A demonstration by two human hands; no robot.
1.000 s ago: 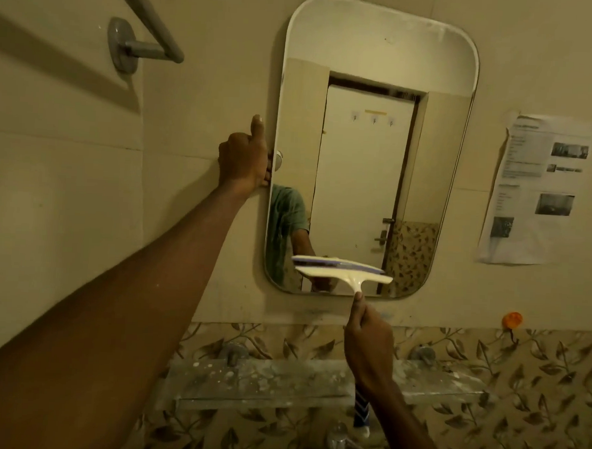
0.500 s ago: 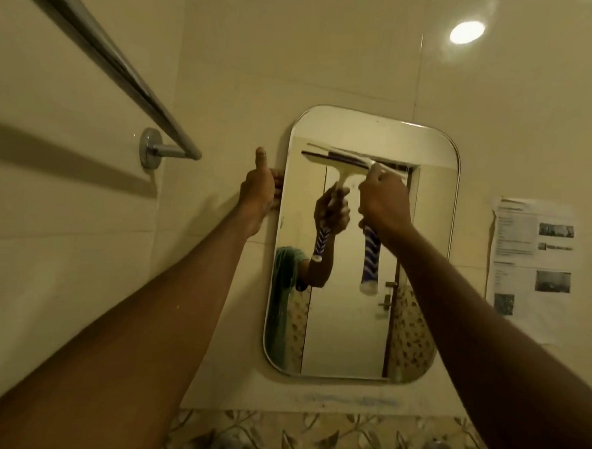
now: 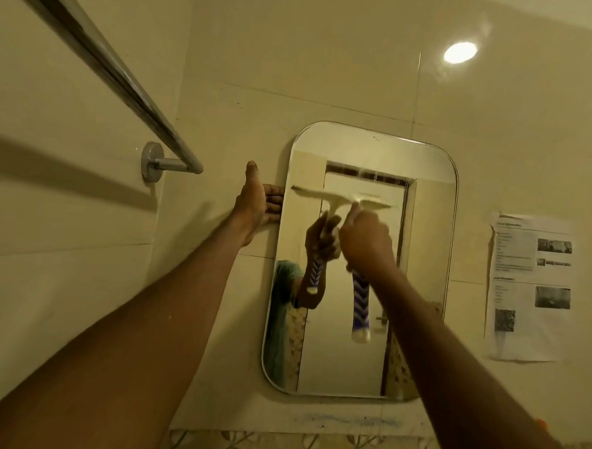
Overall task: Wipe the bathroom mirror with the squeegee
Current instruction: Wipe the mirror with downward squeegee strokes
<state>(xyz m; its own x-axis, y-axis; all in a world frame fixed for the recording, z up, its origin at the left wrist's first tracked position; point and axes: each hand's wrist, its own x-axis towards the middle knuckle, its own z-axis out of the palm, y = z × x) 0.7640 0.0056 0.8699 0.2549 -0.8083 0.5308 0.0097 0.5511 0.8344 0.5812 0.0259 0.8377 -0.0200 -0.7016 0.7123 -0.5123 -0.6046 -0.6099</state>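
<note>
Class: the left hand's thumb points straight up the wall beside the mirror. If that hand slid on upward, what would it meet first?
Probably nothing: above the left hand there is only bare wall; the towel rail lies off to its left.

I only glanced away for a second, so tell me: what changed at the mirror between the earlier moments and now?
The right hand carried the squeegee from the mirror's bottom edge up near its top, and it now sits a little lower on the glass, blade level, handle hanging down. The left hand opened from a thumbs-up fist to a flatter hold. It stayed on the mirror's left edge; the right hand kept its grip.
</note>
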